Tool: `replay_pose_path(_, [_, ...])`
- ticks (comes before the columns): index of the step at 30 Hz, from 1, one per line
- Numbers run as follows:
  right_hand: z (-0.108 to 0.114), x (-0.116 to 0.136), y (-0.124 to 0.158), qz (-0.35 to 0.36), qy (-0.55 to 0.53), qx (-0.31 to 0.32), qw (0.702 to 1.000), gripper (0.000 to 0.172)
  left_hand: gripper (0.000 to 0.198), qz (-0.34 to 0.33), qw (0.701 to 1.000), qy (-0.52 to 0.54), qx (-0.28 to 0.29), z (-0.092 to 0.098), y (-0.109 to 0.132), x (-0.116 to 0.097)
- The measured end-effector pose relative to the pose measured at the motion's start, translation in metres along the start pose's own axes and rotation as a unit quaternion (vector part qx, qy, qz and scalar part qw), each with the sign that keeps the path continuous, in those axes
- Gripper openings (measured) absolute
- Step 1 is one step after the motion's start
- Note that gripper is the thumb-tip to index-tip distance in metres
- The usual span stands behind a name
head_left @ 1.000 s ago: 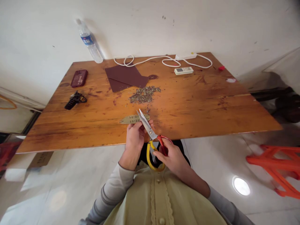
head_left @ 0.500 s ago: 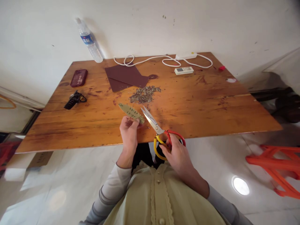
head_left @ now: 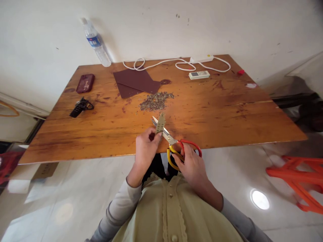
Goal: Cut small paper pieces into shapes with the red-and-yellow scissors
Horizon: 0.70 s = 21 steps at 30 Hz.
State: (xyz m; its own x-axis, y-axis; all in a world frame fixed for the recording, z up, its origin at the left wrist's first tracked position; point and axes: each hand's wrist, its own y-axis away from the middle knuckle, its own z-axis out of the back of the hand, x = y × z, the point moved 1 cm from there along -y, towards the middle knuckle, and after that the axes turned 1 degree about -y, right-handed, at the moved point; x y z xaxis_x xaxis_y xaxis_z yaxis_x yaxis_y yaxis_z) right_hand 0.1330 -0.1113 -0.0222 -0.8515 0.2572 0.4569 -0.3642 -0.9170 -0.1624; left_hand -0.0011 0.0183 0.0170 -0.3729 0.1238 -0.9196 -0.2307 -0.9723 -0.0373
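Trimming step, apparently: left hand (head_left: 147,144) is pinching one printed tan strip (head_left: 160,125) at the scissors (head_left: 169,138) above the desk (head_left: 227,121), right hand (head_left: 193,164) is grasping their red-and-yellow handles, the next cut probably calling for steady alignment.

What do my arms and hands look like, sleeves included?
Your left hand and right hand are gloveless. The left sleeve and right sleeve are long and grey; the right one leaves more forearm uncovered.

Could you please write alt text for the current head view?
The left hand holds a printed tan strip at red-and-yellow-handled metal scissors in the right hand; brown shreds lie heaped on a glossy wooden table.
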Motion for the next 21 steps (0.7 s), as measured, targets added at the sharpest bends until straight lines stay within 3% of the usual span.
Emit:
replay_pose_path(4, [0.000,0.001,-0.001,0.007,0.034,0.001,0.999,0.033,0.022,0.075,0.992,0.100,-0.001,-0.005,-0.006,0.006])
replay_pose_path(10, [0.002,0.003,-0.002,0.016,0.046,0.022,0.999,0.031,0.032,0.165,0.944,0.286,0.009,-0.012,-0.009,0.009])
replay_pose_path(21, [0.003,0.004,-0.001,0.040,0.049,-0.009,0.998,0.032,0.027,0.170,0.942,0.289,-0.030,-0.017,-0.012,0.014])
